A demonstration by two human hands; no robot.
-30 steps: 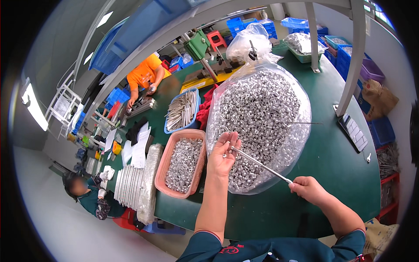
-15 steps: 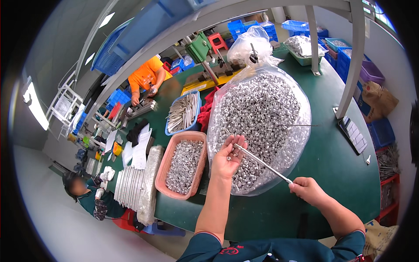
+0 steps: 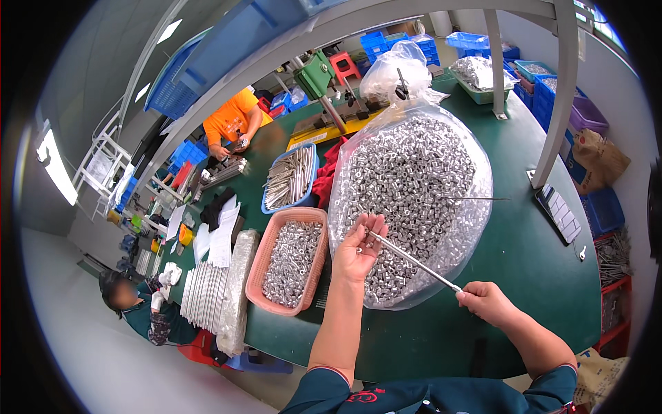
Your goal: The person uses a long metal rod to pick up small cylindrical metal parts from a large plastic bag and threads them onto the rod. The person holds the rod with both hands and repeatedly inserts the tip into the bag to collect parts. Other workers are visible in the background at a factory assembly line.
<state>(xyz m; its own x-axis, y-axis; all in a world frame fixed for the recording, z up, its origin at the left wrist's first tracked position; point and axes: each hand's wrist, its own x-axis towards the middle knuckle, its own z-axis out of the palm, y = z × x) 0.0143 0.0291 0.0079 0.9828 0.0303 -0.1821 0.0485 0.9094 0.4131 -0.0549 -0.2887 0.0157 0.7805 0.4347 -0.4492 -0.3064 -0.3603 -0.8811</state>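
Observation:
My right hand [image 3: 486, 302] is closed around the near end of a long, thin silver metal rod [image 3: 417, 262]. The rod slants up and left to the fingers of my left hand [image 3: 358, 247], which is turned palm up with thumb and fingers curled at the rod's far tip. Small metal sleeves seem to lie in that palm; the exact grip at the tip is partly hidden. Beneath both hands a clear plastic bag [image 3: 483, 162] spreads open, heaped with short silver sleeves [image 3: 414, 172]. A thin metal pin [image 3: 476, 199] sticks out over its right side.
Left of the bag are a pink basket [image 3: 252, 293] of small metal parts and a blue basket [image 3: 265, 209] of rods. A phone [image 3: 558, 212] lies right, near a shelf post [image 3: 552, 138]. A green press [image 3: 314, 76] stands behind. Two co-workers sit at left.
My left hand has shifted slightly left, its fingers drawn closer round the rod's tip. My right hand is nearly still. The hands of the co-worker in orange have moved.

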